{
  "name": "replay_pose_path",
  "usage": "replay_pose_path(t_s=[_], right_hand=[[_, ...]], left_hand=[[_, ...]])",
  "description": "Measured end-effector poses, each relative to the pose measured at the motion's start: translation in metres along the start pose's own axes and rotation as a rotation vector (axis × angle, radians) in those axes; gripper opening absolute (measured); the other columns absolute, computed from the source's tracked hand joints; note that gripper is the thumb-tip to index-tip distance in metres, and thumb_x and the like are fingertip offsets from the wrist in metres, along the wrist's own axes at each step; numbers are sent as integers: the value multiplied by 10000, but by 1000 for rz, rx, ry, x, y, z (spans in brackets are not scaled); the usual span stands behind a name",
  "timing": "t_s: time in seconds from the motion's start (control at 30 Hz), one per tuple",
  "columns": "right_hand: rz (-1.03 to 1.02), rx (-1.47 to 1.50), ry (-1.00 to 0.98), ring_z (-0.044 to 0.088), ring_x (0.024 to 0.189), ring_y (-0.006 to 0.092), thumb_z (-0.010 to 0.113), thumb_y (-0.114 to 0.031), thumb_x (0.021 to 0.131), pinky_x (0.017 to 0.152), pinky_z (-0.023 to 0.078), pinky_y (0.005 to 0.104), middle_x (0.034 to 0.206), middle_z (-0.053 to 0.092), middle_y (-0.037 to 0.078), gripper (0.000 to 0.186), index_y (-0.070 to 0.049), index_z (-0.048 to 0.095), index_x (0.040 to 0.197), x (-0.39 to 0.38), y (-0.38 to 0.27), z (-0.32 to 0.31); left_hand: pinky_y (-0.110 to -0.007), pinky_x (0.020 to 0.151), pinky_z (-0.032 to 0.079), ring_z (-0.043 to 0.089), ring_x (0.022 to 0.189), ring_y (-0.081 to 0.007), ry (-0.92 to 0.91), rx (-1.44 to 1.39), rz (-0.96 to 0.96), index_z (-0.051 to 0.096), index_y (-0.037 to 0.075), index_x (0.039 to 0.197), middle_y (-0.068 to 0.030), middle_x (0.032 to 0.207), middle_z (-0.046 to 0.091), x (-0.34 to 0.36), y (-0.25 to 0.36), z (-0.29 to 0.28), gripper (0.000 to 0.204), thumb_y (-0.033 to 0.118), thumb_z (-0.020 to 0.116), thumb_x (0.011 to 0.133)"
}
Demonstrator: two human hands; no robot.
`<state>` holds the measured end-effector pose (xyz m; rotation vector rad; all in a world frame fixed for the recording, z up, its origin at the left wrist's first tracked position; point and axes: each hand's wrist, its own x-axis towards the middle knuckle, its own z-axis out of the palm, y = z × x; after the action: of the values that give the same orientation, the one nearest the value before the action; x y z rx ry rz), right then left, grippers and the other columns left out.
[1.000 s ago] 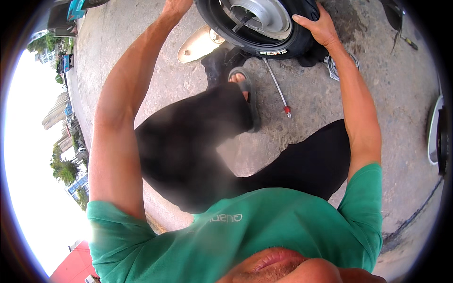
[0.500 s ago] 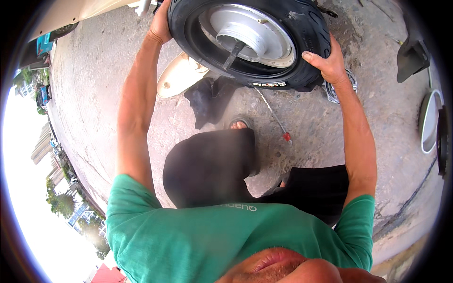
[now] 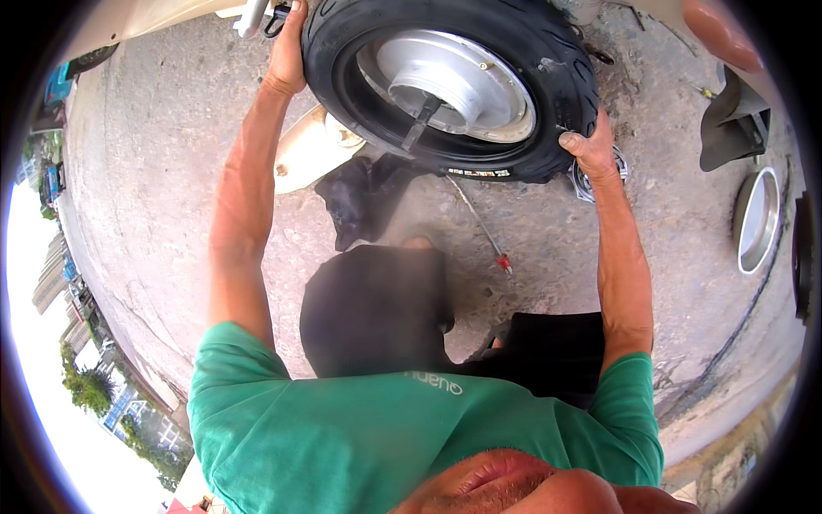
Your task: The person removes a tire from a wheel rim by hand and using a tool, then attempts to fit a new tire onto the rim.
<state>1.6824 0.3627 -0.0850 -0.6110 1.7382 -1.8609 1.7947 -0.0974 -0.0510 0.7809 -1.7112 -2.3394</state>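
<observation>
Whereas a second ago the wheel [image 3: 458,73] was cut by the top of the view at its hub, its tyre [image 3: 548,107] and silver hub [image 3: 411,51] now show almost whole, and pale bodywork [image 3: 128,21], absent then, has appeared at upper left. Judged from this, two-handed handling of the wheel is under way; whether it bears on the ground [image 3: 552,265] cannot be told. Right hand [image 3: 593,152]: fingers curled around the tyre's right edge, thumb on the sidewall, remainder hidden behind; gripping. Left hand [image 3: 288,58]: fingers laid along the tyre's left edge, in contact; degree of curl not determinable. Nearer the person lie a cream panel [image 3: 300,158], a crumpled black piece [image 3: 351,201] and a red-handled tool [image 3: 503,260], none touched by either hand. One ring-shaped metal part [image 3: 585,186] sits partly behind the right wrist.
</observation>
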Motion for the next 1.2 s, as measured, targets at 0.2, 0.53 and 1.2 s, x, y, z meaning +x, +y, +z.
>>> replay_pose_path(t_s=[0.2,0.53,1.2], right_hand=[[111,68,49,545,1211,203,889,-255,650,1066,423,338,1343,578,99,936,34,459,1430,-22,21,-3],[83,451,135,488,1312,235,947,-444,636,1092,421,377,1462,484,99,1178,4,322,1529,-57,74,13],[-11,567,193,499,1342,278,717,-562,817,1141,404,428,1489,483,118,943,-26,372,1512,-63,67,29]], left_hand=[[-323,975,532,673,1098,-192,21,19,-14,546,44,1381,-101,1269,675,1,1,4,569,496,436,1053],[-330,961,541,678,1084,-196,-24,31,-81,581,36,1340,-114,1239,687,12,0,0,573,507,434,1050],[-362,939,564,694,1054,-226,15,-3,-142,609,43,1320,-122,1198,708,5,-1,6,604,542,412,1040]])
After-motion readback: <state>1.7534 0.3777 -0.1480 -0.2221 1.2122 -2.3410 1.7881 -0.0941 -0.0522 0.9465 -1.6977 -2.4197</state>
